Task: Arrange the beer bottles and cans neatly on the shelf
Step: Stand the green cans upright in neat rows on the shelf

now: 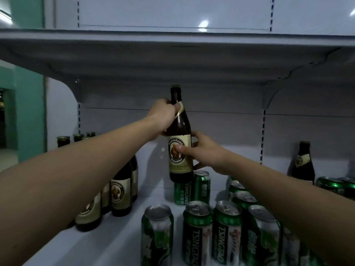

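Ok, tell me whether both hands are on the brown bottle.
Yes: the left hand grips the brown bottle at its neck, and the right hand holds it at the label.

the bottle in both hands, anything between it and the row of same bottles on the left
Nothing visible does. The held bottle is up over a green can; bare shelf lies between it and the bottle row.

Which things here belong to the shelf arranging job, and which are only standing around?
Part of the job:
- brown bottle, held by the left hand at the neck and the right hand at the label
- row of brown bottles on the left
- green cans in front
- lone bottle on the right

Only surroundings:
- upper shelf
- green wall
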